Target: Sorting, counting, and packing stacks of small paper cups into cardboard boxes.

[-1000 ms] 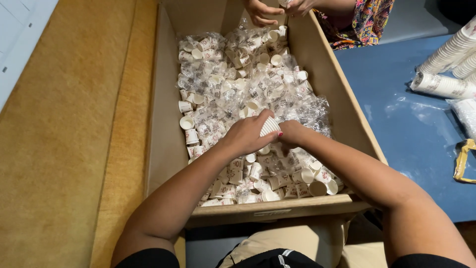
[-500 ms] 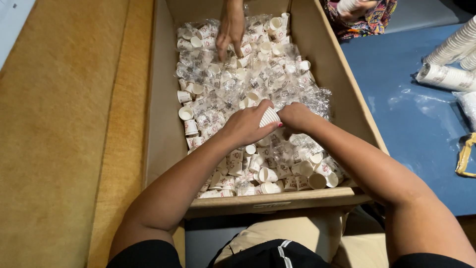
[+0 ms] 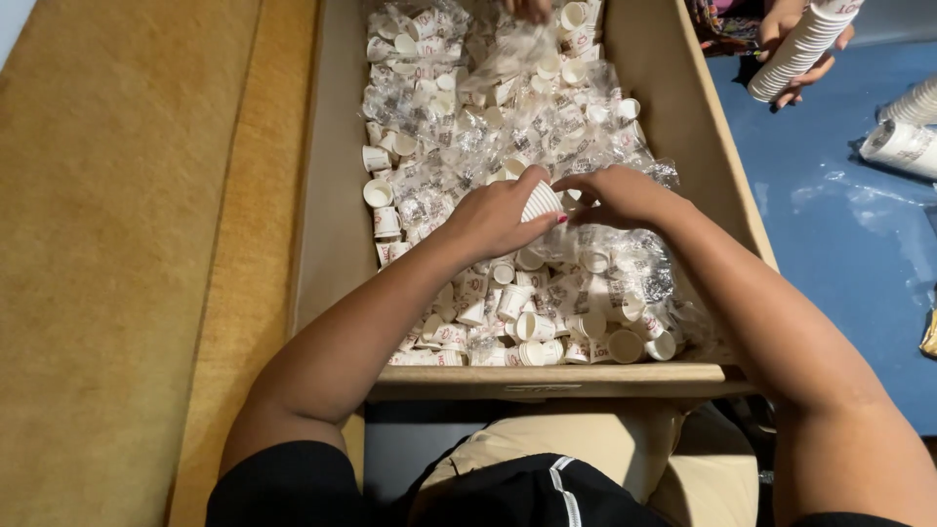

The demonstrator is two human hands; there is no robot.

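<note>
The left hand point(image 3: 498, 215) pinches a small paper cup point(image 3: 542, 202) on its side over the cardboard box point(image 3: 332, 215); the right hand point(image 3: 620, 195), fingers curled, touches its rim. Squeezing could crumple it, or it may slip down among the loose cups point(image 3: 508, 303) and plastic wrap point(image 3: 459, 137) just below the grip.

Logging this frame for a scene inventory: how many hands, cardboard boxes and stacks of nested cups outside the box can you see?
Hands: 4 (left hand, right hand, two of another person)
Cardboard box: 1
Cup stacks: 3
Total: 8

Matt paper cups point(image 3: 540, 202), glossy plastic wrappers point(image 3: 508, 59), matt cardboard box point(image 3: 327, 224).
</note>
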